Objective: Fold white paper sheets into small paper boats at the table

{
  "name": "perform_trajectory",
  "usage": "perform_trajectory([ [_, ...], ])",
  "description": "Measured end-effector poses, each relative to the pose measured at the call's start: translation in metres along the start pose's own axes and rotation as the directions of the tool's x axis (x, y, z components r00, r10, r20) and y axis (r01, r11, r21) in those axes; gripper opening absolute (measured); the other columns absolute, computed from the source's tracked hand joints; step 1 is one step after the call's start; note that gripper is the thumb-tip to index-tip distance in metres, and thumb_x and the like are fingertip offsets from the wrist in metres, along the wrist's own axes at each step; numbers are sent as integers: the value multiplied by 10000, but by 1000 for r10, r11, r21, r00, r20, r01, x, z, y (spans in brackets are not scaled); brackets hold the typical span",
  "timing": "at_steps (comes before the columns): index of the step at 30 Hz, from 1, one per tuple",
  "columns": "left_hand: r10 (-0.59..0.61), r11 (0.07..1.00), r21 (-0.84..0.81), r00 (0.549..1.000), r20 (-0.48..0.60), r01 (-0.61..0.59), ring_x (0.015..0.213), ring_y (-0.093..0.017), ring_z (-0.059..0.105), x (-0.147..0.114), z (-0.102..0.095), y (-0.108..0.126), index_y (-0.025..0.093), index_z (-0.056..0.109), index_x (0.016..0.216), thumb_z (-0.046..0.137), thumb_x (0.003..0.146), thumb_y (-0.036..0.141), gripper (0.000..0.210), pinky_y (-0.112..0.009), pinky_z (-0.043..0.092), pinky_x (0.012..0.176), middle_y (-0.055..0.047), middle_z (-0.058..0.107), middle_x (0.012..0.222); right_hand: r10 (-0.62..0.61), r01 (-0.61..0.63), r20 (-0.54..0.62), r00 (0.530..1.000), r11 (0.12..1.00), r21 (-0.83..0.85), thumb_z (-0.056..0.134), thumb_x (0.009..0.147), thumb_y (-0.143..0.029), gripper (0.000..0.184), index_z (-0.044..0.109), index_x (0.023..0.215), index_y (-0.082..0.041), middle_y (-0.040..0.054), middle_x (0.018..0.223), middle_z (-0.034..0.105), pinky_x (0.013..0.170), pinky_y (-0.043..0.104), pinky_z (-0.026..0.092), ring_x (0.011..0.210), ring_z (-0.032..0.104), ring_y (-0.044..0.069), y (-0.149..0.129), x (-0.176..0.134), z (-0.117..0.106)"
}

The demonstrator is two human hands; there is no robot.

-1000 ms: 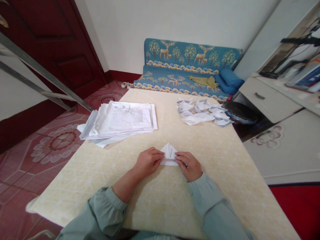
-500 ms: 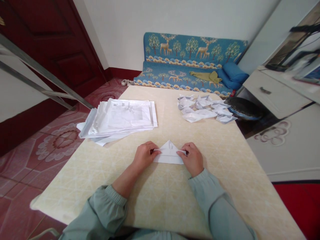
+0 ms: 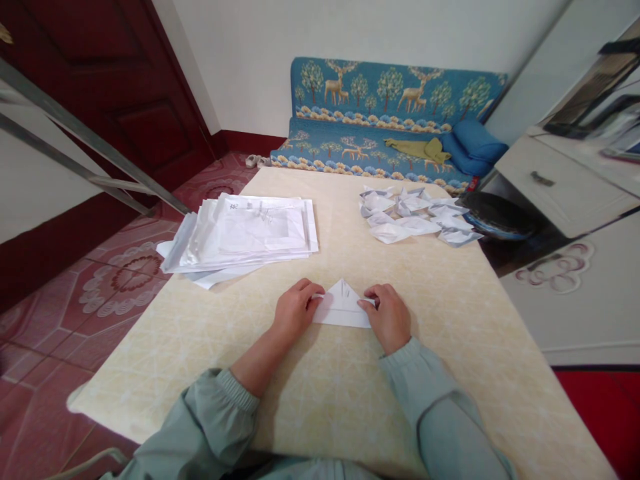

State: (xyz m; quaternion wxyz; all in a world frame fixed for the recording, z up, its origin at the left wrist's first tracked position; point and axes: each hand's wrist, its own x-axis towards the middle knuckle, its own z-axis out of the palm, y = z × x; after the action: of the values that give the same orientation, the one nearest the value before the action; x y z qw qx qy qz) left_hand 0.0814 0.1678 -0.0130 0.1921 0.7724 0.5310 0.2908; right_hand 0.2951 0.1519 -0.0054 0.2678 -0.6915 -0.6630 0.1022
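A folded sheet of white paper (image 3: 343,308), peaked like a triangle with a straight band along its bottom, lies on the table in front of me. My left hand (image 3: 296,308) pinches its left corner between thumb and fingers. At the opposite corner, my right hand (image 3: 389,316) grips the paper the same way. Dark printed or pen marks show near the peak. The fingers partly cover both side corners.
The patterned cream table (image 3: 320,393) carries a stack of papers (image 3: 260,230) at the back left. Several folded paper shapes (image 3: 407,217) lie at the back right. Behind stands a blue sofa (image 3: 345,143); a dark round pan (image 3: 497,215) sits off the right edge.
The whole view has shifted slightly. Both hands stay on the paper's side corners, and the left thumb and fingers have moved a little on their corner.
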Motion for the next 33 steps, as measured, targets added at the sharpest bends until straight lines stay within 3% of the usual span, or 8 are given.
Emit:
perform_trajectory([
  [7, 44, 991, 124, 999, 16, -46, 936, -171, 549, -3, -4, 8, 246, 663, 855, 458, 812, 119, 245, -276, 446, 751, -18, 593, 954, 33, -31, 19, 999, 995, -90, 595, 757, -222, 59, 652, 762, -233, -13, 759, 654, 550, 240, 317, 680, 577, 138, -3, 3, -5],
  [10, 36, 983, 179, 999, -1, -35, 908, -192, 545, -3, -4, 15, 233, 644, 855, 576, 793, 311, 121, -296, 441, 727, -30, 586, 945, 51, -46, 33, 998, 990, -130, 613, 752, -222, 52, 659, 756, -245, -16, 757, 664, 545, 248, 301, 671, 576, 144, -4, 4, -7],
  [14, -34, 972, 233, 999, -24, 39, 858, -198, 548, 2, 1, 19, 227, 638, 782, 649, 716, 496, 277, -298, 422, 656, -24, 587, 895, 49, -43, 32, 998, 985, -166, 623, 760, -212, 38, 646, 773, -239, -7, 793, 645, 559, 259, 311, 701, 563, 154, -5, 4, -6],
  [18, -36, 974, 225, 999, -32, 42, 847, -195, 535, 6, 5, 19, 217, 641, 733, 660, 721, 474, 257, -316, 415, 697, -23, 588, 856, -106, 93, -36, 994, 962, -258, 578, 791, -135, 77, 610, 796, -205, 42, 877, 600, 642, 286, 352, 847, 522, 190, -14, -1, -4],
  [21, 8, 973, 233, 999, -48, 4, 880, -213, 516, 6, 5, 20, 217, 652, 727, 663, 734, 429, 213, -364, 392, 770, -32, 598, 857, -250, 258, 69, 966, 901, -349, 507, 831, -96, 138, 613, 817, -184, 78, 885, 595, 692, 330, 367, 879, 493, 221, -31, -8, 0],
  [25, 26, 971, 240, 999, -47, -14, 893, -225, 501, 4, 3, 21, 225, 664, 749, 617, 784, 351, 139, -397, 358, 781, -40, 615, 885, -320, 356, 160, 934, 878, -319, 435, 854, -72, 234, 619, 986, -132, 120, 1020, 606, 799, 372, 401, 963, 494, 242, -56, -28, 19],
  [29, 28, 968, 250, 999, -23, -21, 901, -220, 499, 1, 2, 22, 231, 668, 780, 558, 815, 256, 118, -393, 351, 774, -36, 620, 922, -323, 350, 142, 936, 898, -265, 395, 828, -45, 451, 456, 1272, 14, 228, 1353, 423, 1011, 437, 303, 1273, 330, 292, -67, -50, 41],
  [33, 35, 962, 271, 999, -31, -26, 907, -217, 501, 0, 1, 21, 229, 672, 803, 542, 828, 258, 135, -390, 351, 781, -43, 622, 931, -325, 361, 204, 924, 915, -181, 539, 816, -344, 709, 312, 1374, 30, 241, 1471, 210, 1080, 494, 201, 1373, 128, 337, -52, -58, 39],
])
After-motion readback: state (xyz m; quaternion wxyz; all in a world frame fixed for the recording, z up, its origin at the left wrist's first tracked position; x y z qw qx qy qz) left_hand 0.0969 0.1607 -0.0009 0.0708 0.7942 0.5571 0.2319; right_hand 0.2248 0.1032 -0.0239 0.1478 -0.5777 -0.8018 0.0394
